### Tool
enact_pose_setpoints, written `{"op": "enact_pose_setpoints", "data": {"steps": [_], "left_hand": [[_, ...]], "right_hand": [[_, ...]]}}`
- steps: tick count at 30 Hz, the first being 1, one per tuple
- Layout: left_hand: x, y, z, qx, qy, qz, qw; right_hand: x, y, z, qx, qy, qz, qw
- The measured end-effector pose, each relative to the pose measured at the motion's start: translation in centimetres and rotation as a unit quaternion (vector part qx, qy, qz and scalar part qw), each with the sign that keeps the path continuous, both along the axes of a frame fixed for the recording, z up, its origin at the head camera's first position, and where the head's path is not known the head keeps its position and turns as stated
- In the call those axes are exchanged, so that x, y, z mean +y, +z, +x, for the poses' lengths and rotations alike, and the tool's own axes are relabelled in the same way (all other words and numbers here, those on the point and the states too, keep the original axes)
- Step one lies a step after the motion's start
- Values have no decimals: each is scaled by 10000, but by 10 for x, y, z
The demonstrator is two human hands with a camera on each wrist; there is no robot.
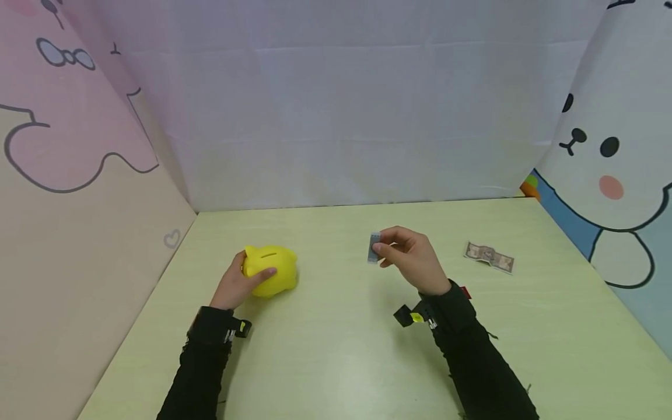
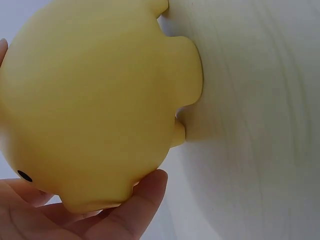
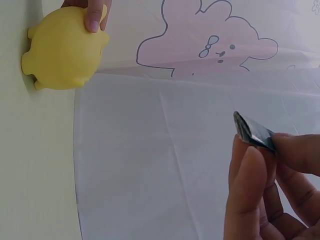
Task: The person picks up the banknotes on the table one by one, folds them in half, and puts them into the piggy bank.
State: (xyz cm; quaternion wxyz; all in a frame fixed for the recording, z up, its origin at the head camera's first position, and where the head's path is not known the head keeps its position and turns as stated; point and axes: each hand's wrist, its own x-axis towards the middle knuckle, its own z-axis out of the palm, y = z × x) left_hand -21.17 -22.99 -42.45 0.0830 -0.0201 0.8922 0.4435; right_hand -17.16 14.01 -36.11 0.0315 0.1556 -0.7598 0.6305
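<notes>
Pinching folded note (image 1: 374, 249) in right hand (image 1: 416, 260), roughly crosswise to slot (image 1: 269, 254) in yellow piggy bank (image 1: 284, 271), well leftward, gripped by left hand (image 1: 234, 286).

Yellow piggy bank (image 1: 280, 267), blue-grey folded note (image 1: 374, 240)

Pig's eye (image 2: 25, 176) black. Loose note (image 1: 489, 256) brownish, printed. Table (image 1: 325, 350) pale yellow-green. Sleeves (image 1: 202, 364) black. Back curtain (image 1: 341, 116) plain whitish-lilac. Left curtain (image 1: 79, 245) pink and beige, grey cartoon outlines. Right curtain (image 1: 643, 99) white-and-blue cartoon, pink cheek.

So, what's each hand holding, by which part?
Left hand: round yellow piggy bank, by its face end. Right hand: small folded blue-grey paper slip, by the edge nearest the palm.
</notes>
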Motion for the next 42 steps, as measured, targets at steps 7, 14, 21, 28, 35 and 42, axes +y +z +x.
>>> {"op": "enact_pose_setpoints", "data": {"steps": [7,14,21,28,35,42], "left_hand": [[16,-2,0,64,-112,54,9999],[37,-7,-3,180,-231,229,9993],[66,-10,-3,368,-529,385,9972],[93,-12,-1,400,-646,547,9956],[114,-13,1,446,-733,523,9949],[128,-13,4,501,-852,595,9933]], "right_hand": [[0,0,1,12,30,-17,10000],[-1,0,1,37,34,-12,10000],[-1,-1,0,15,-27,23,10000],[0,-1,-1,5,-126,73,9999],[-1,-1,-2,2,-177,123,9998],[-1,-3,-3,74,-158,103,9998]]}}
